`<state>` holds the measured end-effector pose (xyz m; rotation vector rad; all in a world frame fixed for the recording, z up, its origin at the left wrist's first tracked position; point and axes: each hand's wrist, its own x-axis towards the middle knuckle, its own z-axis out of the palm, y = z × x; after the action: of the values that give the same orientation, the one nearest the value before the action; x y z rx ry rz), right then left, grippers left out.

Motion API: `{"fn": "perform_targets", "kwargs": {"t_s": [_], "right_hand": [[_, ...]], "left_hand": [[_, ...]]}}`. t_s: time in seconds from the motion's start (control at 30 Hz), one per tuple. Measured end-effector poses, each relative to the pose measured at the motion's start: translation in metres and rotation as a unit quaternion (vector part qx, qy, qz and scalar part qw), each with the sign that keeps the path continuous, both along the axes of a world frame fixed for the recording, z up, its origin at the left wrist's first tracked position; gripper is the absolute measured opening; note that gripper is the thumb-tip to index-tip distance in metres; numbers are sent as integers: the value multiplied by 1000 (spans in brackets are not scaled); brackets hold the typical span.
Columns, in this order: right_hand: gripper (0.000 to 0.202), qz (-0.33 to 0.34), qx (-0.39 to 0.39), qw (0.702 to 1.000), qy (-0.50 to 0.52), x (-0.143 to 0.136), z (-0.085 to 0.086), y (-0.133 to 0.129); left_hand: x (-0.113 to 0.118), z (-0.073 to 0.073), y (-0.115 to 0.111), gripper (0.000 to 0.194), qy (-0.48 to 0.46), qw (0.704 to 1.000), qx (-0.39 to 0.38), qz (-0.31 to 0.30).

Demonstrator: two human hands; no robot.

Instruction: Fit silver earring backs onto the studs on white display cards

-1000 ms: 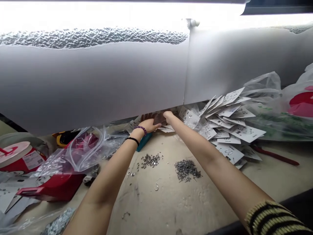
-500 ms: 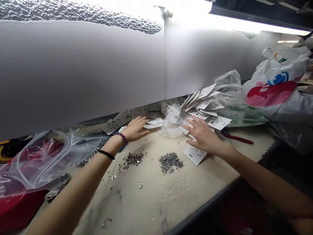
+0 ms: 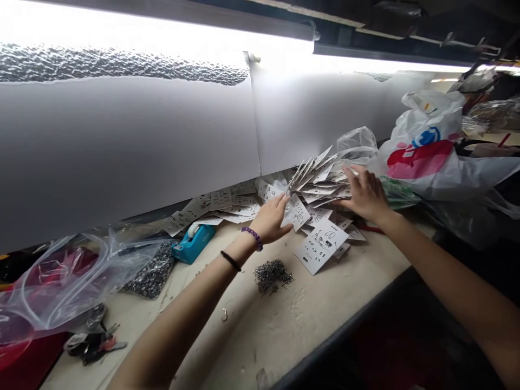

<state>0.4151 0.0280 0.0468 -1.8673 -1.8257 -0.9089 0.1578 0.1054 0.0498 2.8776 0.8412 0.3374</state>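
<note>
My left hand (image 3: 271,219) reaches over the bench with its fingers stretched out and thumb apart. It lies against a crumpled clear plastic bag (image 3: 287,218) and the left edge of a heap of white earring cards (image 3: 319,190). At the right end of that heap my right hand (image 3: 366,196) is open, thumb and fingers spread beside the card edges. Whether its fingertips touch the cards I cannot tell. One earring card (image 3: 322,246) lies flat in front of the heap. A small pile of metal studs (image 3: 272,275) sits below my left hand.
A blue tape dispenser (image 3: 194,242) and a bag of dark metal bits (image 3: 151,273) stand to the left, near keys (image 3: 94,341). More cards (image 3: 211,203) line the wall. White carrier bags (image 3: 426,146) stand at the right. Red handles (image 3: 370,229) poke out under the cards.
My left hand has moved right to the clear bag and cards. My right hand has moved up and right to the heap's far end. The view has shifted, and the tape dispenser shows.
</note>
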Motion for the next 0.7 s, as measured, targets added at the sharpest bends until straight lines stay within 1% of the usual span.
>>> {"fn": "perform_targets", "kwargs": {"t_s": [0.07, 0.13, 0.17, 0.23, 0.3, 0.47, 0.6, 0.63, 0.7], "right_hand": [[52, 23, -24, 999, 10, 11, 3, 3], [32, 41, -27, 998, 35, 19, 4, 6], [28, 45, -21, 997, 50, 22, 4, 8], [27, 51, -8, 996, 76, 25, 5, 10], [27, 51, 2, 996, 78, 27, 4, 11], [28, 50, 15, 996, 72, 32, -1, 10], [27, 77, -12, 996, 31, 36, -5, 1], [29, 84, -23, 996, 20, 35, -6, -5], [44, 92, -39, 995, 7, 28, -11, -20]], "left_hand": [[17, 0, 8, 81, -39, 997, -12, 61], [33, -2, 19, 94, -40, 997, -16, 70], [40, -4, 24, 103, -34, 997, -17, 72], [49, -10, 29, 119, -23, 997, -15, 74], [53, -18, 28, 124, -18, 997, -10, 75], [51, -36, 8, 116, -19, 997, 11, 72], [53, -42, 1, 107, -27, 996, 14, 83], [54, -43, 1, 103, -30, 996, 11, 85], [54, -42, 3, 98, -41, 996, 7, 83]]}}
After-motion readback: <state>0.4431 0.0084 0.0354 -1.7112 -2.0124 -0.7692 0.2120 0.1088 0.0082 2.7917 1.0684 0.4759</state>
